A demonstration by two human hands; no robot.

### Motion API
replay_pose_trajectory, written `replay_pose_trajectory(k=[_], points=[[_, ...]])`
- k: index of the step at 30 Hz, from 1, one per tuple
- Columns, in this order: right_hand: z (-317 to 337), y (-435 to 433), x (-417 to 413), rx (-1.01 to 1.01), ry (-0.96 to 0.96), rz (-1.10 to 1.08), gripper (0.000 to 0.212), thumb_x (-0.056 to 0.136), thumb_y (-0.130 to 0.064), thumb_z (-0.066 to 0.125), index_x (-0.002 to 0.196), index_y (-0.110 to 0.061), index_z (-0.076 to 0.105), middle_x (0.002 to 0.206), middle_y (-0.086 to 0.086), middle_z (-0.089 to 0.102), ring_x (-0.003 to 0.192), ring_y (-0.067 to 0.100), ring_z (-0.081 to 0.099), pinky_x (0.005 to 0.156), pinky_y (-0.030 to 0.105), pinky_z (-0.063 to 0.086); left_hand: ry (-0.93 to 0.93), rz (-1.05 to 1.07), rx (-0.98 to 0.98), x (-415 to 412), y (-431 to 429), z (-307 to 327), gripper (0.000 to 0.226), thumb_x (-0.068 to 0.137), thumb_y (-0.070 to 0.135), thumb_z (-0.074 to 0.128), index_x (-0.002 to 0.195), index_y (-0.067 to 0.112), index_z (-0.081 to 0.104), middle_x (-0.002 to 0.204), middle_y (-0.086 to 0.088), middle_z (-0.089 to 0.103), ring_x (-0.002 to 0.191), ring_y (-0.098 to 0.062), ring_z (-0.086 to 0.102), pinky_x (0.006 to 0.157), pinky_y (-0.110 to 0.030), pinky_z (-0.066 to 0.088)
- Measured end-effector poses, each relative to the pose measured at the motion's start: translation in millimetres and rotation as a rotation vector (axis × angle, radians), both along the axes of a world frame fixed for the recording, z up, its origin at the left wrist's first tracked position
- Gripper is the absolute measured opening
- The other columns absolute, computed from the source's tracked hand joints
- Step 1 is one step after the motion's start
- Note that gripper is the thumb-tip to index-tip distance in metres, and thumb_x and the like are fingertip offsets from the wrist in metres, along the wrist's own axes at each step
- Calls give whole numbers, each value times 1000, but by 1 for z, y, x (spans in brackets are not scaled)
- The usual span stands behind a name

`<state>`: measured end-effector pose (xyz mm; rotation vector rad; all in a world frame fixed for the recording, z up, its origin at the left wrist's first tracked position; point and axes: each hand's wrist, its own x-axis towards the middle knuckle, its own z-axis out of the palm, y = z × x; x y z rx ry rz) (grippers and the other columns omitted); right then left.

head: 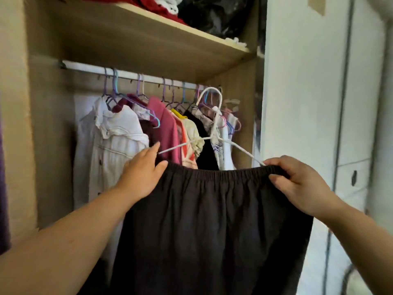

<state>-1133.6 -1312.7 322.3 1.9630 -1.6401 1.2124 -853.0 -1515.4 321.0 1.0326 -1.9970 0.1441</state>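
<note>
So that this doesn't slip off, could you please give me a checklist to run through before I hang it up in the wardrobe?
1. Grip: the right hand holds the waistband of the dark garment: ok.
2. Right arm of the white hanger reaches into the waistband: ok.
3. Its left arm inside the waistband: not ok; it shows bare above it, beside the left hand.
4. Hanger hooked over the rail: cannot tell.
5. Free stretch of rail: ok, left of the white jacket.

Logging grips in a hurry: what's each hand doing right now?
Left hand: open, touching the white hanger.
Right hand: closed, pinching the dark skirt at its waistband.
</note>
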Motion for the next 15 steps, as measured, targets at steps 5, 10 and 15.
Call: replay_pose_trajectory(k=[5, 10, 15], points=[[-26, 56, -8, 91, -23, -253, 40, 85, -14, 60, 93, -52, 52, 92, -27, 57, 90, -17, 50, 72, -4, 32, 39, -357, -49, -46, -1, -26, 20, 94, 14, 53, 103, 11, 71, 96, -4, 63, 98, -22, 57, 79, -19, 33], [-61, 106, 12, 213, -69, -561, 27, 84, -26, 63, 84, -50, 52, 87, -23, 58, 79, -6, 54, 64, 6, 37, 2, -614, 52, -81, 3, -64, 16, 93, 16, 56, 92, 17, 72, 86, 2, 58, 86, -17, 56, 70, -23, 29], [-121, 159, 64, 343, -108, -913, 12, 84, -30, 64, 96, -33, 63, 85, -13, 57, 76, 9, 51, 63, 17, 32, -41, -813, 36, -92, 36, -109, 16, 93, 17, 54, 91, 14, 70, 86, 4, 53, 86, -18, 51, 72, -25, 29]])
